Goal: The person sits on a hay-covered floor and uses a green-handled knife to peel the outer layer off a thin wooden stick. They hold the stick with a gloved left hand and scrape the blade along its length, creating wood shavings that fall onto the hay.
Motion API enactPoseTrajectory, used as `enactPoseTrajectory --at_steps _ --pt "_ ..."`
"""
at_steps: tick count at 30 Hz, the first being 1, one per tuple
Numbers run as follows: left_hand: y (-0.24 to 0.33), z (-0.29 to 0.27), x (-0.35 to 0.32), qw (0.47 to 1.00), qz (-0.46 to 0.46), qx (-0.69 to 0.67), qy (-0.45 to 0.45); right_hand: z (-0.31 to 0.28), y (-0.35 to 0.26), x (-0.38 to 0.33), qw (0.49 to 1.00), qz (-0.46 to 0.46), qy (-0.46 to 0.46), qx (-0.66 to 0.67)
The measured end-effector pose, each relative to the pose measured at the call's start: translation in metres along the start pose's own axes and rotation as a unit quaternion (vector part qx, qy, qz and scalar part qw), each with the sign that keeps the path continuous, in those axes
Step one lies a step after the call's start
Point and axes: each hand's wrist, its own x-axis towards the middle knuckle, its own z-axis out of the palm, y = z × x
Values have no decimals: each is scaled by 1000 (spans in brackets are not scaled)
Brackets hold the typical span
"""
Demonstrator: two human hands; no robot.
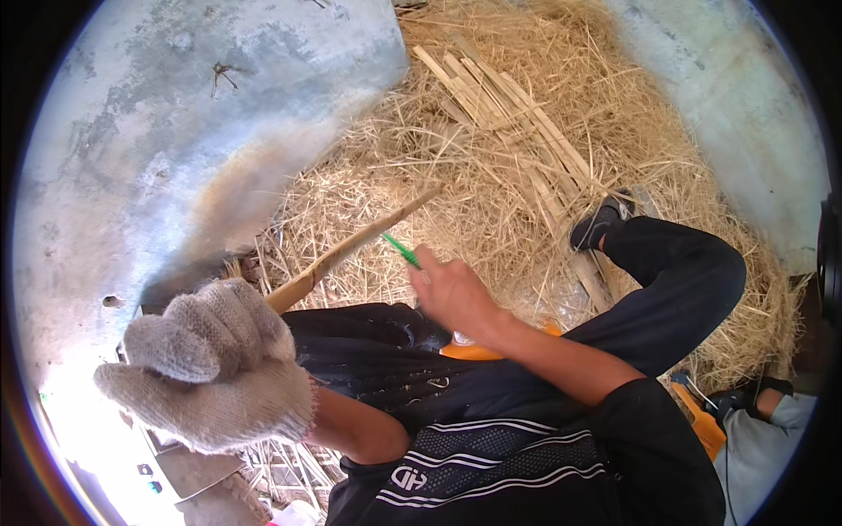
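My left hand (206, 359), in a pale knitted work glove, is closed around the lower end of a bamboo strip (346, 249). From behind the glove the strip slants up and to the right, its far tip over the shavings. My bare right hand (458, 296) is closed around a thin green-handled tool (402, 250). The tool's green end points at the strip's underside; its blade or working end cannot be made out, nor whether it touches the strip.
Pale shavings (491, 184) cover the ground. A stack of split strips (517, 114) lies ahead of my right foot. Weathered walls (246, 79) stand on both sides. Below my legs shows an orange seat (474, 352). Another person's grey clothing (772, 456) is at the lower right.
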Motion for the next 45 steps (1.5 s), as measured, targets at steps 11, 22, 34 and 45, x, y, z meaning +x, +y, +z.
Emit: enactPoseTrajectory --at_steps 11,22,34,45 --pt "-9 1 1 998 25 -38 31 4 29 3 979 -105 20 -175" --pt "-4 -4 4 999 6 -24 42 4 66 20 990 67 -15 -125" --pt "0 -9 1 999 27 -31 4 -18 209 7 920 270 -91 -269" --pt "-1 -16 8 991 19 14 130 -12 71 12 989 -118 69 -53"
